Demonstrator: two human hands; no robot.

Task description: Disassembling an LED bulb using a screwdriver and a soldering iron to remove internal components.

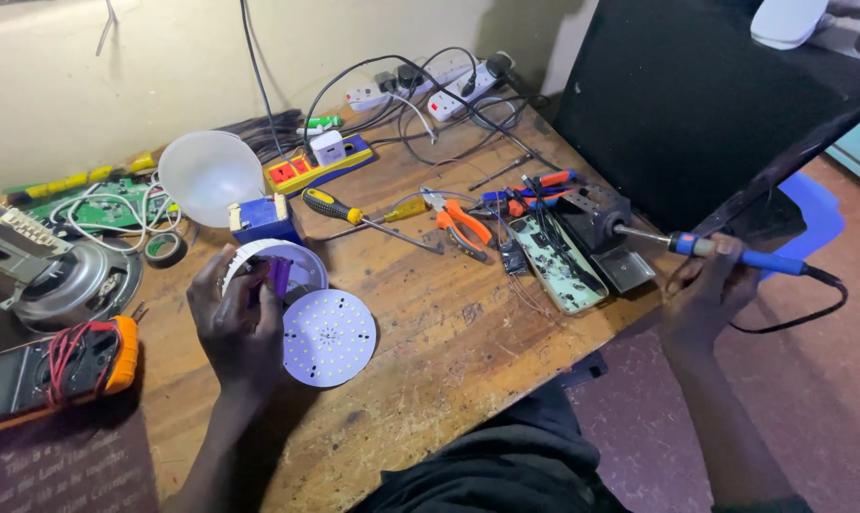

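Note:
My left hand (232, 321) grips a small purple part (278, 274) over a white round lamp housing (302, 271). Just to its right a round white LED board (330, 338) lies flat on the wooden table (449, 351). My right hand (706, 290) holds a blue-handled soldering iron (734, 253) at the table's right edge; the iron's tip sits in a black stand (601, 223). A black cord (810, 309) trails from the handle.
A frosted dome cover (210, 176), blue box (262, 220), yellow-handled screwdriver (354, 213), orange pliers (463, 226) and a circuit board (558, 261) lie mid-table. Power strips (449, 90) and cables crowd the back. An orange multimeter (50, 366) and speaker (69, 280) sit left.

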